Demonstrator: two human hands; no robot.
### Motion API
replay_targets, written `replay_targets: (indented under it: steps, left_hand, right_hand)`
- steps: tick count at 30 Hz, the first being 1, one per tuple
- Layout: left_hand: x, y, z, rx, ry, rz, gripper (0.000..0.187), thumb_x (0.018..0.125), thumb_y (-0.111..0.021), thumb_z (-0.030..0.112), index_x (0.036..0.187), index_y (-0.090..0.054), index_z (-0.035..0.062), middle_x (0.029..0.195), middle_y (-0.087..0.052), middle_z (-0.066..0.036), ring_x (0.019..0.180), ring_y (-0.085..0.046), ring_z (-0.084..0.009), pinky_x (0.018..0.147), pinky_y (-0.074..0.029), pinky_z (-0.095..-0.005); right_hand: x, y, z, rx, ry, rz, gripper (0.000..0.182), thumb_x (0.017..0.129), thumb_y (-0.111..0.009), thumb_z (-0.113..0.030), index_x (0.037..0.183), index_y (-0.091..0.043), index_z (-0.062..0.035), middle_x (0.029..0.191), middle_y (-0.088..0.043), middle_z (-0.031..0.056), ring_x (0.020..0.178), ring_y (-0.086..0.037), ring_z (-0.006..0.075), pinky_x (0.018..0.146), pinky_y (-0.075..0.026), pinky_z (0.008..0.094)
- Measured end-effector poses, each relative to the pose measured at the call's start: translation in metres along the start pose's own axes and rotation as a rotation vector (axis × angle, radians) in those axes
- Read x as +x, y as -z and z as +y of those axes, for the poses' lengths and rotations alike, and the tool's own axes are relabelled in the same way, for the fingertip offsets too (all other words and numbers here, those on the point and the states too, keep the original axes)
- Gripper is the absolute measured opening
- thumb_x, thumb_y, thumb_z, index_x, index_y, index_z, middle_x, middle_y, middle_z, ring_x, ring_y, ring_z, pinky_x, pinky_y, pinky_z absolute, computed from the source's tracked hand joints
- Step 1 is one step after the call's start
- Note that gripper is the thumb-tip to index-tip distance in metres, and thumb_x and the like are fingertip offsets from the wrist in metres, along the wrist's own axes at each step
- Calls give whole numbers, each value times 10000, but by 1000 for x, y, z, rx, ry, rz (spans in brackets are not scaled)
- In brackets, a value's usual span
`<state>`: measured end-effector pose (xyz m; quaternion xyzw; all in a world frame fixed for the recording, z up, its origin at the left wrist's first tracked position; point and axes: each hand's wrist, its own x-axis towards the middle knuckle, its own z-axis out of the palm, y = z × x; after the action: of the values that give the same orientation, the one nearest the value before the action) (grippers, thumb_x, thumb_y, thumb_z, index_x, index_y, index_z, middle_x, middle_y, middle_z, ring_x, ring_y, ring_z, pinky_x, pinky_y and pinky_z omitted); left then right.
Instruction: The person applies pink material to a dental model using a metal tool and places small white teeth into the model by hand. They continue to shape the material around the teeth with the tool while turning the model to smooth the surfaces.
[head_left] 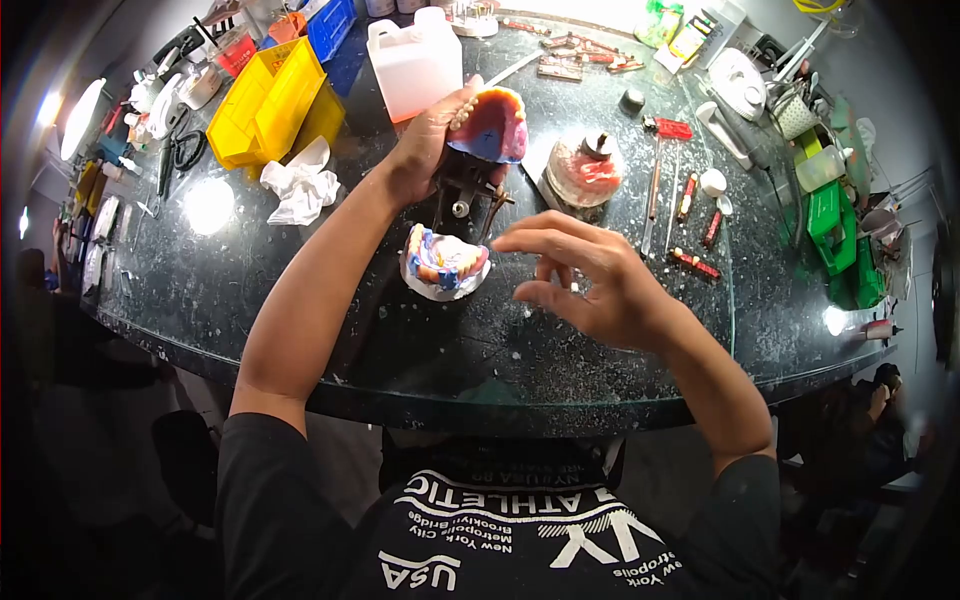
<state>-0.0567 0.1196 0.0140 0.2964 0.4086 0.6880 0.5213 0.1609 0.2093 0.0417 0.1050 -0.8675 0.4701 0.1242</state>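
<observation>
Upper cast: your left hand (pixel 425 140) grips a denture model (pixel 490 125), pink and blue wax with a row of pale teeth along its far edge, lifted above the dark worktop (pixel 330 300) and tilted toward you.
Left hand: fingers curl over the top of that model, thumb underneath; it is clasped firmly around it.
Articulator: a dark metal frame (pixel 465 195) stands on the worktop directly below the raised model, between it and the lower cast.
Lower cast: a second model (pixel 443 262), white plaster base with pink and blue wax and teeth, sits on the worktop just in front of the frame, near your right fingertips but not touching them.
Right hand: your right hand (pixel 590 275) hovers above the worktop beside the lower cast, fingers loosely spread, index and thumb drawn toward each other. Whether something tiny sits between them, you cannot tell.
Behind: a white plastic jug (pixel 415 60) stands past your left hand; a round pink-and-white plaster block (pixel 583 170) lies to the right of the raised model.
Left side: a crumpled tissue (pixel 300 185) lies near a yellow bin (pixel 270 100).
Right side: small red tools (pixel 695 262) lie scattered on the worktop.
</observation>
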Motion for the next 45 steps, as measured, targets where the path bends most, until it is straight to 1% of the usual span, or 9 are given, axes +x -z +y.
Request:
replay_targets:
  steps: [6, 11, 20, 26, 29, 32, 35, 38, 45]
  left_hand:
    - [3, 4, -4, 110, 60, 17, 443, 994, -344, 462, 992, -579, 87, 794, -619, -92, 597, -608, -216, 525, -508, -317]
    - [-2, 1, -2, 141, 66, 26, 454, 997, -343, 463, 986, -589, 81, 799, -621, -82, 596, -602, -210, 535, -506, -306]
    - [0, 0, -3, 164, 60, 116, 434, 962, -437, 506, 1010, -617, 114, 888, -657, -39, 751, -642, -123, 630, -548, -300]
    - [-1, -5, 0, 109, 77, 82, 517, 928, -445, 576, 988, -621, 94, 814, -658, -67, 654, -640, -151, 587, -544, -296]
    - [-1, 3, -3, 100, 39, 111, 612, 929, -410, 605, 997, -612, 33, 901, -667, -99, 700, -650, -161, 612, -550, -286]
    - [1, 9, -4, 115, 38, 44, 607, 917, -436, 610, 987, -614, 34, 894, -662, -95, 700, -644, -153, 629, -550, -278]
    - [-2, -1, -2, 166, 38, 118, 602, 921, -422, 615, 975, -618, 49, 885, -657, -85, 710, -639, -135, 630, -545, -267]
    - [-1, -9, -3, 226, 23, 230, 612, 904, -418, 642, 918, -636, 70, 776, -656, -79, 599, -626, -159, 528, -512, -262]
    - [0, -5, -6, 249, 27, 202, 602, 915, -404, 636, 924, -636, 81, 782, -654, -66, 636, -626, -141, 571, -509, -243]
  right_hand:
    - [27, -12, 20, 152, 81, -129, 364, 768, -739, -60, 1122, -656, -83, 1104, -626, 53, 718, -583, 116, 628, -481, 250]
    - [38, -20, 26, 324, 35, -189, 246, 783, -707, -21, 1025, -668, -41, 929, -608, 35, 716, -574, 93, 639, -469, 252]
    - [42, -26, 35, 359, 88, -140, 157, 804, -716, -29, 954, -690, -66, 975, -602, 10, 755, -586, 67, 646, -479, 212]
    - [42, -28, 31, 374, 46, -124, 127, 774, -713, -2, 890, -673, -36, 893, -591, 23, 736, -600, 102, 643, -476, 242]
    - [41, -29, 32, 373, 57, -118, 146, 760, -699, 26, 889, -672, -36, 890, -592, 26, 736, -601, 108, 644, -477, 243]
    - [41, -30, 33, 360, 85, -103, 168, 747, -689, 46, 895, -669, -31, 891, -595, 35, 750, -609, 121, 655, -486, 253]
    - [41, -31, 32, 354, 92, -107, 181, 742, -680, 61, 902, -665, -21, 894, -598, 47, 767, -618, 137, 674, -499, 265]
    - [42, -30, 30, 362, 94, -103, 179, 749, -672, 71, 907, -662, -12, 888, -598, 55, 786, -627, 146, 689, -509, 274]
    - [43, -32, 31, 385, 110, -97, 156, 765, -667, 77, 901, -658, 1, 887, -604, 61, 798, -635, 148, 703, -513, 274]
